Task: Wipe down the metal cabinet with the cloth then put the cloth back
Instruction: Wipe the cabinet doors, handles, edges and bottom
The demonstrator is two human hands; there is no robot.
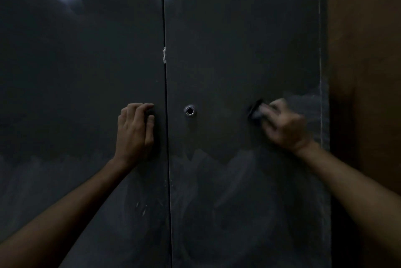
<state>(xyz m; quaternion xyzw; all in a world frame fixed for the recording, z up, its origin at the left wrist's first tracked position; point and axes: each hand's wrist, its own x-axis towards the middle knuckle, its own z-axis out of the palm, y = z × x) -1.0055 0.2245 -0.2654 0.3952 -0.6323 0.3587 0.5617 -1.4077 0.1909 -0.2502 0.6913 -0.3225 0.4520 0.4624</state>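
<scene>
The cloth [257, 111], dark and blurred, lies under our right hand [284, 124], fingers curled on it against the right door of the metal cabinet [238, 40]. Hazy streaks lie below it. Our left hand [135, 131] braces the left door, fingers loosely bent.

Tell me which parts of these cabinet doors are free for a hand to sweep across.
Free: the whole upper half of both doors above the hands, and the dusty lower band beneath the wrists. On the right door, the stretch between the keyhole and the cloth is bare. Crowded: the centre seam, where the left hand rests, and the right edge, where the right hand rubs.
</scene>
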